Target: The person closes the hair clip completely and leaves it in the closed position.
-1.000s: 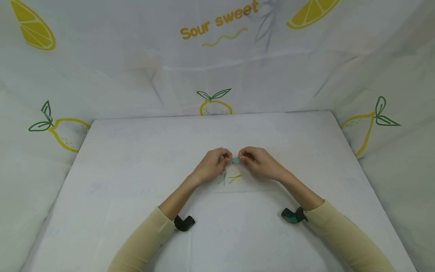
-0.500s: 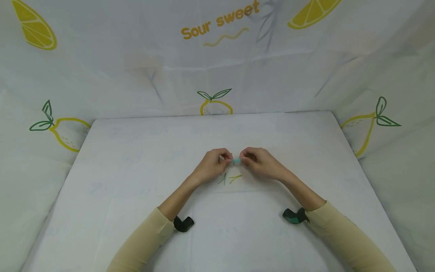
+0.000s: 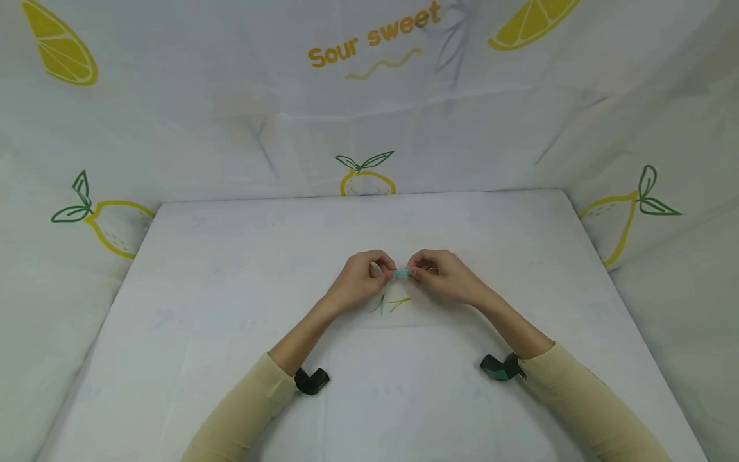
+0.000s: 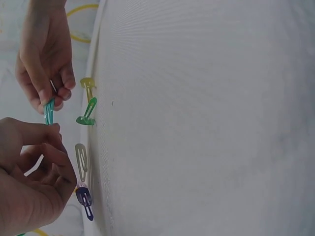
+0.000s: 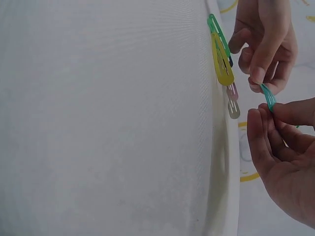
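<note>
Between both hands, over the table, is a teal snap hair clip [image 3: 401, 273]. My left hand [image 3: 365, 277] pinches one end between thumb and forefinger, and my right hand [image 3: 441, 276] pinches the other. The left wrist view shows the narrow teal clip [image 4: 49, 112] spanning the small gap between the fingertips; fingertips cover both its ends. Just nearer than the hands, more snap hair clips lie on the table: a yellow clip [image 5: 223, 59], a green clip [image 4: 88, 113], a grey clip [image 4: 81, 162] and a dark blue clip [image 4: 84, 196]. Some overlap each other in the wrist views.
A white cloth covers the table [image 3: 231, 256]. White cloth walls with printed lemons [image 3: 367, 183] rise behind it and at both sides. A dark wrist device [image 3: 312, 381] sits at the left cuff, a similar device [image 3: 500, 367] at the right one.
My right hand has shifted very slightly to the right, showing a little more of the teal clip. The clip's visible outline has varied slightly. Both hands keep their pinch; the clips on the table stay put.
</note>
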The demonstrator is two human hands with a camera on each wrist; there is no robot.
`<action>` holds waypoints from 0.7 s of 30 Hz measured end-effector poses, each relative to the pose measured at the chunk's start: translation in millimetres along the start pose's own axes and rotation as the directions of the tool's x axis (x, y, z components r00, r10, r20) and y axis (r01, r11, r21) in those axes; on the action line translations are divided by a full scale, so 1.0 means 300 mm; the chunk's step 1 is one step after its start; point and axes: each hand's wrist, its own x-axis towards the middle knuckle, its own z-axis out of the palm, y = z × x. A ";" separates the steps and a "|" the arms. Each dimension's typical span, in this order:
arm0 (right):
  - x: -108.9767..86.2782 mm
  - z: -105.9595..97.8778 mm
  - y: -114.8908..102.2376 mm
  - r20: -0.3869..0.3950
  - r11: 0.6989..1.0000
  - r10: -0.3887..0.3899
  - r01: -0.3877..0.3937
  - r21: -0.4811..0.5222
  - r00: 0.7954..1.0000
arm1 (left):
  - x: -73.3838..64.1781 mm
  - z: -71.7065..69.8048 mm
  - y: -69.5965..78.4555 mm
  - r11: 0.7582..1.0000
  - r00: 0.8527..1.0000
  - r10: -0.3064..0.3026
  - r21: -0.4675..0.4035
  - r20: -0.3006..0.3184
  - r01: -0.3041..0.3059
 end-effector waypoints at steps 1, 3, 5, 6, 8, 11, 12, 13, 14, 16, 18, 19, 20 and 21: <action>0.001 0.000 0.001 -0.001 1.000 -0.001 0.001 0.008 1.000 | -0.001 -0.001 0.000 1.000 1.000 -0.001 0.001 -0.005 0.001; 0.002 -0.001 0.001 -0.004 1.000 -0.003 0.004 0.019 1.000 | -0.002 -0.002 0.001 1.000 1.000 -0.003 -0.002 -0.013 0.003; 0.002 -0.001 0.002 -0.006 0.999 -0.007 0.007 0.031 1.000 | -0.004 -0.004 0.003 1.000 1.000 -0.003 -0.005 -0.019 0.003; 0.003 0.000 0.003 -0.005 0.999 -0.010 0.010 0.040 1.000 | -0.006 -0.004 0.004 1.000 1.000 -0.003 -0.006 -0.022 0.003; 0.004 0.000 0.007 -0.006 0.998 -0.009 0.010 0.059 1.000 | -0.007 -0.005 0.005 1.000 1.000 -0.001 -0.007 -0.028 0.000; 0.006 0.001 0.010 -0.010 0.996 -0.014 0.014 0.085 1.000 | -0.007 -0.005 0.006 1.000 0.999 -0.001 -0.002 -0.038 0.001; 0.006 0.001 0.012 -0.013 0.996 -0.010 0.011 0.090 1.000 | -0.007 -0.005 0.006 1.000 0.999 -0.003 0.000 -0.042 0.003; 0.006 0.002 0.013 -0.016 0.996 -0.005 0.006 0.094 1.000 | -0.007 -0.005 0.006 1.000 0.999 -0.004 0.001 -0.044 0.004; 0.006 0.002 0.014 -0.016 0.995 -0.005 0.007 0.096 1.000 | -0.007 -0.005 0.006 1.000 0.999 -0.007 0.004 -0.046 0.007; 0.005 0.002 0.014 -0.016 0.995 0.002 -0.001 0.100 1.000 | -0.007 -0.005 0.006 1.000 0.999 -0.011 0.008 -0.050 0.012; 0.004 0.001 0.013 -0.015 0.995 0.011 -0.010 0.101 1.000 | -0.007 -0.005 0.007 1.000 0.998 -0.016 0.009 -0.054 0.017; 0.003 0.000 0.013 -0.014 0.995 0.013 -0.012 0.097 1.000 | -0.007 -0.005 0.008 1.000 0.998 -0.018 0.010 -0.055 0.018; 0.002 -0.001 0.012 -0.014 0.996 0.015 -0.014 0.094 1.000 | -0.007 -0.006 0.009 1.000 0.998 -0.019 0.011 -0.057 0.020; 0.002 -0.001 0.011 -0.015 0.996 0.019 -0.017 0.091 1.000 | -0.007 -0.006 0.010 1.000 0.998 -0.020 0.012 -0.059 0.021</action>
